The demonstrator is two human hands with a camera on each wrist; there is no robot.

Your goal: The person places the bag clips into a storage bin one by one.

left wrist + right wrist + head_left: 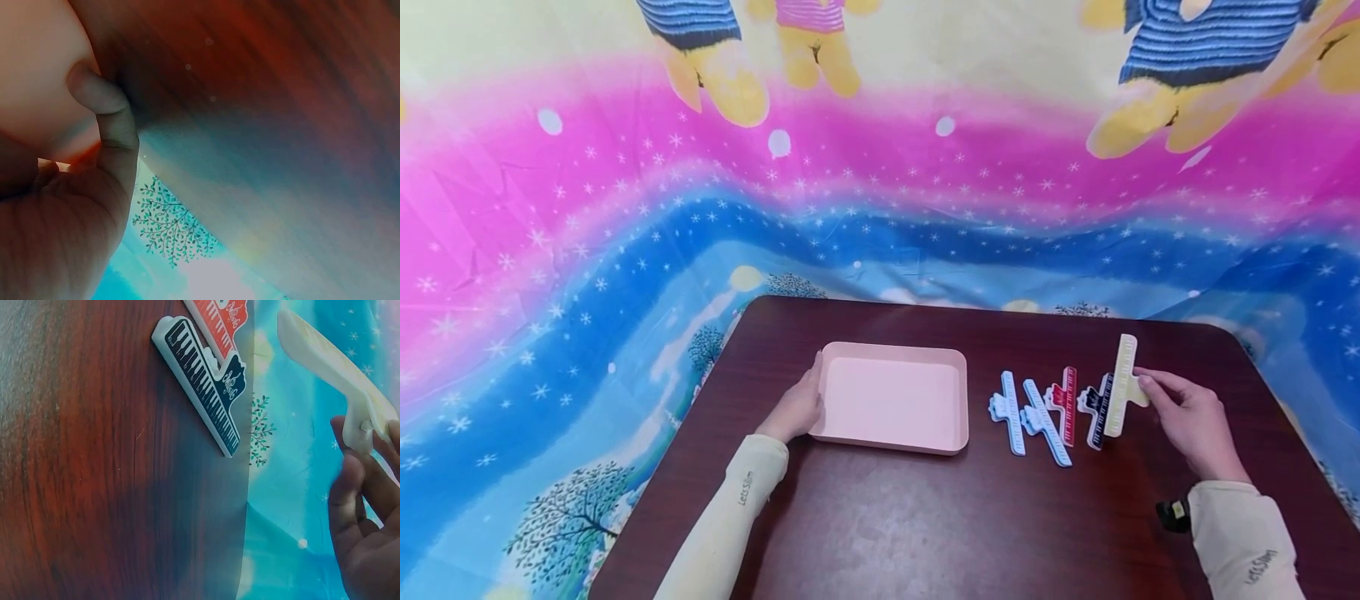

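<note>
My left hand (799,404) lies along the left wall of a shallow pink tray (961,404), its fingers extended. The left wrist view shows the thumb (100,97) against the tray's outside; the other fingers are mostly hidden there. Between thumb and fingers, my right hand (1198,421) pinches the tab of a pale yellow music clip (1122,387) with a keyboard-patterned bar. In the right wrist view this clip (319,353) is tilted, apart from the black clip (203,387). A red clip (1069,408) and two light blue clips (1015,412) (1051,425) lie nearer the tray.
The dark brown table (880,525) has rounded far corners. A patterned cloth (880,183) hangs behind it and shows along its left and right sides. Beside the right sleeve is a small black object (1172,515).
</note>
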